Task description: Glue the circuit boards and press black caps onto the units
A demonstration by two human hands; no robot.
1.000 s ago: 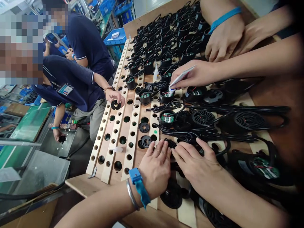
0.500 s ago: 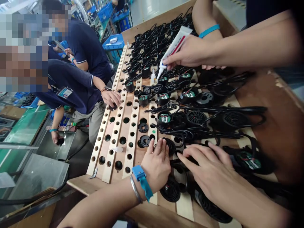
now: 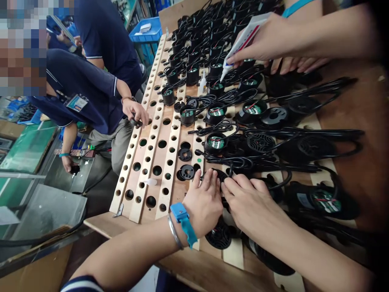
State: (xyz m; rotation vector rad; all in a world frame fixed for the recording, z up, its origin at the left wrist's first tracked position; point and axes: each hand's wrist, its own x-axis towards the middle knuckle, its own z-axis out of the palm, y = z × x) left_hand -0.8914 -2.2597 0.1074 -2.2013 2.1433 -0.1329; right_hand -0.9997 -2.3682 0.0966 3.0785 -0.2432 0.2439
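Note:
My left hand [image 3: 204, 205], with a blue strap and metal bangle at the wrist, lies over a round black part [image 3: 218, 175] on the perforated wooden board [image 3: 158, 156]. Its fingertips press on that part. Close beside it, my right hand [image 3: 247, 202] has its fingers together and bent at the same part; what they hold, if anything, is hidden. A black grille cover [image 3: 219, 235] lies below the hands. Black discs [image 3: 186, 172] sit left of my fingers. Black housings with green circuit boards [image 3: 215, 142] and coiled black cables stand beyond.
At the upper right, another person's hand holds a white tube [image 3: 243, 42] over a housing. A seated person's hand [image 3: 135, 113] holds a black part at the board's left edge. A small white bottle [image 3: 202, 83] stands among the housings. A blue bin [image 3: 147, 30] is behind.
My right hand has moved left, against my left hand, and its fingers have drawn together. The co-worker's tube has shifted right, its tip now at a housing. The view has shifted slightly.

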